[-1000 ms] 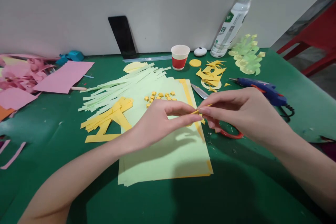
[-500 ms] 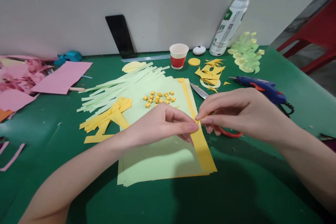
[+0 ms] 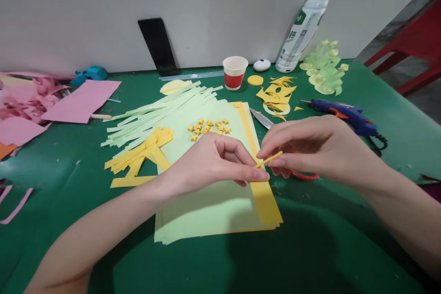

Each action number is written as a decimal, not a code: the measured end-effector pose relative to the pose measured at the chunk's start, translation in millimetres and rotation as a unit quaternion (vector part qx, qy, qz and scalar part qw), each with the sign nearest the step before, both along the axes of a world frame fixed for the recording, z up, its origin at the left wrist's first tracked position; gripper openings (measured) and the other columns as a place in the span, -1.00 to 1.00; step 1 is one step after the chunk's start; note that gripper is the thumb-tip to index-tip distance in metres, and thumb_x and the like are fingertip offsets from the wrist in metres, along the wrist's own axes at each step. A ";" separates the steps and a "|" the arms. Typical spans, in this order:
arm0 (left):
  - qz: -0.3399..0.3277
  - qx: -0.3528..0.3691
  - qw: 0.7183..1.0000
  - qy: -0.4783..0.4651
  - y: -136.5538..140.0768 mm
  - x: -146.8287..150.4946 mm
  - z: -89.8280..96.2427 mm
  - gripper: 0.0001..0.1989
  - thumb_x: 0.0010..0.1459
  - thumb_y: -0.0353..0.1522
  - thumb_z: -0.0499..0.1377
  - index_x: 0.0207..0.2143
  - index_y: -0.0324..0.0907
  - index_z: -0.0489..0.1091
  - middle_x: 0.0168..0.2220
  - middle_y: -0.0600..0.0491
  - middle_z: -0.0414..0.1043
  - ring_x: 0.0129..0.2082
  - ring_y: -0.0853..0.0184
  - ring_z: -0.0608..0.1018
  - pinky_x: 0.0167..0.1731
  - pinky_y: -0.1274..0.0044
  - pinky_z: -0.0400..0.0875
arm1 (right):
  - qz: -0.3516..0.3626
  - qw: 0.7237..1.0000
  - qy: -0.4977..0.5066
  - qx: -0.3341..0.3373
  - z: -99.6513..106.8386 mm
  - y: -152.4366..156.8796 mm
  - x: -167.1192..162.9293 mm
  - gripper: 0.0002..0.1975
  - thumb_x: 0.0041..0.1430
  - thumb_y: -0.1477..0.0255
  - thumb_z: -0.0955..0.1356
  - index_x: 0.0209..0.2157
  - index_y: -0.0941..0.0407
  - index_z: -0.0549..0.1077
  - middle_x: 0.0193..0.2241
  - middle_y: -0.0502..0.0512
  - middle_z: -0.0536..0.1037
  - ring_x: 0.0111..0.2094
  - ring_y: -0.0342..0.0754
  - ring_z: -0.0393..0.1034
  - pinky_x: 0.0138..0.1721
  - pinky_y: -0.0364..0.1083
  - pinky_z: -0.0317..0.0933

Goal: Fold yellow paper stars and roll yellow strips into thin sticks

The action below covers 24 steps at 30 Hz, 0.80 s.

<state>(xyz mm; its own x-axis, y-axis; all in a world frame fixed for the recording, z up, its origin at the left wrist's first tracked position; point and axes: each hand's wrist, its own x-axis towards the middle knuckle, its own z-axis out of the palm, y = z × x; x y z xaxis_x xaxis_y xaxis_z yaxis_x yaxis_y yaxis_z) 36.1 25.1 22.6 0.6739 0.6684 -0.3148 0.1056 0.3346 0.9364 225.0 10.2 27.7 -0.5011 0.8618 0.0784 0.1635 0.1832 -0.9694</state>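
Between finger and thumb, my left hand (image 3: pixel 223 161) pinches one end of a thin yellow paper strip (image 3: pixel 274 156). The strip points up and right, its far end by the thumb of my right hand (image 3: pixel 306 144), whose fingertips close around it. Beneath both hands lies a stack of pale green paper (image 3: pixel 203 211) with a wider yellow band (image 3: pixel 267 202) along its right side. Several small yellow paper stars (image 3: pixel 208 126) sit on the stack behind my left hand. Scissors with red handles (image 3: pixel 262 118) are partly hidden under my right hand.
Yellow strips (image 3: pixel 138 154) and pale green strips (image 3: pixel 158 108) lie left. Behind are a paper cup (image 3: pixel 234 73), a leaning phone (image 3: pixel 158 46) and a bottle (image 3: pixel 303 27). A blue glue gun (image 3: pixel 344 115) and yellow scraps (image 3: pixel 277 94) are right; pink paper (image 3: pixel 84 101) is far left.
The yellow strip now shows more of its length between the hands, angled up to the right. My left thumb has shifted slightly right and down; my right hand has hardly moved.
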 end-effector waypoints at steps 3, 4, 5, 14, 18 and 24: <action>0.005 -0.001 1.000 -0.001 -0.9 -0.4 -1.5 -0.85 -0.20 -0.53 0.33 -0.63 -0.21 0.41 -0.64 0.24 0.42 -0.60 0.58 0.42 -0.54 0.72 0.32 | 0.002 0.999 -0.014 0.037 -2.4 -3.2 -2.5 -0.95 -0.07 0.46 0.42 -0.45 0.08 0.54 -0.53 -0.01 0.49 -0.57 -0.23 0.32 -0.63 -0.26 0.21; 0.005 0.001 1.000 0.000 -1.3 -0.6 -1.9 -0.85 -0.19 -0.52 0.34 -0.63 -0.21 0.41 -0.64 0.24 0.42 -0.61 0.58 0.42 -0.56 0.73 0.31 | -0.001 0.999 -0.020 0.048 -3.0 -4.2 -3.7 -0.96 -0.06 0.45 0.41 -0.46 0.08 0.53 -0.53 -0.01 0.49 -0.56 -0.23 0.32 -0.63 -0.25 0.21; 0.003 0.004 1.000 0.000 -1.6 -0.8 -2.2 -0.86 -0.17 -0.50 0.34 -0.62 -0.21 0.41 -0.64 0.23 0.43 -0.61 0.59 0.42 -0.57 0.74 0.30 | -0.007 0.998 -0.024 0.059 -3.3 -5.0 -4.9 -0.96 -0.04 0.44 0.41 -0.48 0.09 0.53 -0.54 0.00 0.49 -0.56 -0.22 0.32 -0.62 -0.25 0.20; -0.062 -0.017 0.996 -0.066 -1.6 -2.1 -2.4 -0.88 0.05 -0.46 0.21 -0.43 -0.09 0.54 -0.50 0.21 0.49 -0.51 0.58 0.52 -0.44 0.77 0.43 | 0.024 0.999 0.006 0.036 -2.3 -3.2 -3.5 -0.90 0.07 0.51 0.33 -0.47 0.09 0.49 -0.56 -0.06 0.43 -0.63 -0.32 0.22 -0.72 -0.30 0.00; -0.067 -0.014 0.994 -0.087 -0.8 -3.7 -4.5 -0.85 0.07 -0.47 0.19 -0.41 -0.09 0.55 -0.48 0.18 0.51 -0.46 0.54 0.54 -0.38 0.73 0.43 | 0.047 0.998 0.034 0.015 -3.7 -2.0 -2.9 -0.88 0.09 0.53 0.32 -0.44 0.07 0.49 -0.53 -0.07 0.44 -0.59 -0.31 0.23 -0.67 -0.30 0.07; 0.038 0.068 0.991 -0.106 -1.3 -2.2 -9.2 -0.94 -0.11 -0.44 0.32 -0.55 -0.11 0.52 -0.33 0.13 0.46 -0.33 0.46 0.48 -0.28 0.60 0.40 | -0.072 0.996 0.052 0.009 -6.8 -2.4 -7.2 -0.94 0.05 0.40 0.36 -0.39 0.05 0.47 -0.45 -0.04 0.48 -0.53 -0.25 0.31 -0.54 -0.24 0.22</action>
